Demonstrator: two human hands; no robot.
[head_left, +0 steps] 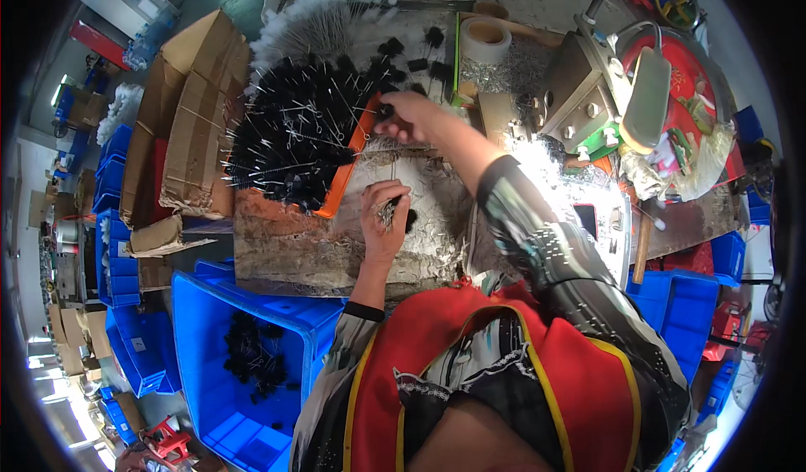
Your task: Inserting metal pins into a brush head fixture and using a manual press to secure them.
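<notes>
A large heap of small black bristle brushes with thin wire stems (294,119) fills an orange tray (342,188) on the worktable. My right hand (409,118) is at the tray's right rim, its fingers pinched on a black brush (384,112). Closer to me, over the table, my left hand (383,222) is closed around a few black brushes (410,220). Their bristles stick out at the right of the fingers, and wire stems show in the grip. Several loose black brushes (433,37) lie beyond the tray.
Behind the heap stands a bunch of white-tipped wire brushes (315,18). A cardboard box (189,119) is at the left. A blue bin (239,304) with black brushes stands below the table edge. At the right are a tape roll (486,39), a metal machine (579,86) and a bright lamp glare.
</notes>
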